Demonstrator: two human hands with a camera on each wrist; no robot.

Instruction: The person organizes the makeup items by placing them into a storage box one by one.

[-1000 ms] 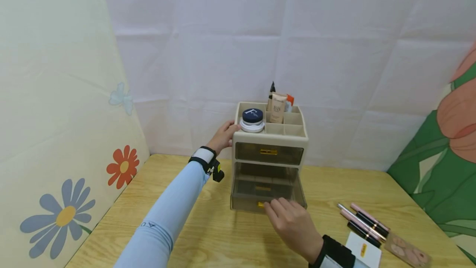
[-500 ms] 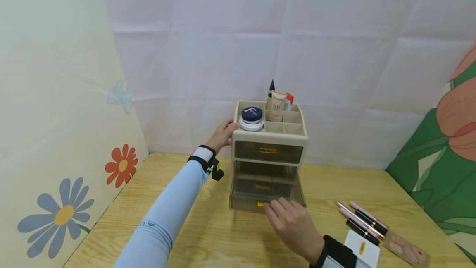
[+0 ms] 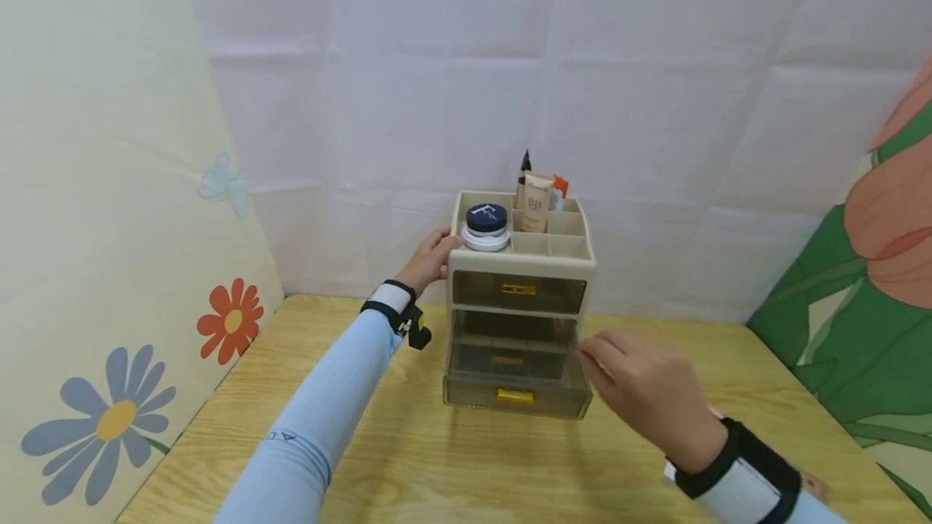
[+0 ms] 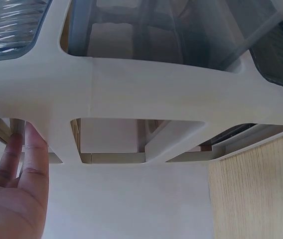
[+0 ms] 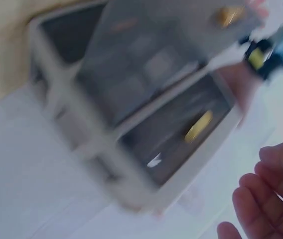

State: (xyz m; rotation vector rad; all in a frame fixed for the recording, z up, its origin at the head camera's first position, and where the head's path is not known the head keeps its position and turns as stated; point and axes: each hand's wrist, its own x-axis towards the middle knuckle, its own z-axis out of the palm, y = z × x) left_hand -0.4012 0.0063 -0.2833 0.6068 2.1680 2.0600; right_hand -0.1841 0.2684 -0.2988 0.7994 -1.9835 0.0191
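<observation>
A cream makeup organizer (image 3: 523,263) with smoky clear drawers stands on the table. Its middle drawer (image 3: 466,393) is pulled out, its gold handle (image 3: 515,396) facing front. My left hand (image 3: 429,259) grips the organizer's left side, thumb at the top edge; in the left wrist view, its fingers (image 4: 34,167) reach into a side opening. My right hand (image 3: 648,390) hovers right of the drawer, apart from it, fingers loosely bent around nothing. On top sit a dark blue lidded jar (image 3: 486,218) over a white round case (image 3: 486,242), and a BB cream tube (image 3: 536,204).
A black-tipped pen (image 3: 525,164) and an orange-capped item (image 3: 560,188) stand behind the tube. Under my right forearm, a palette's corner (image 3: 814,488) shows; other cosmetics there are mostly hidden. A white cloth (image 3: 379,103) hangs behind the wooden table (image 3: 408,459).
My right hand has let go of the middle drawer's handle and moved up and right, now covering most cosmetics on the right. The drawer stays out; my left hand keeps its place.
</observation>
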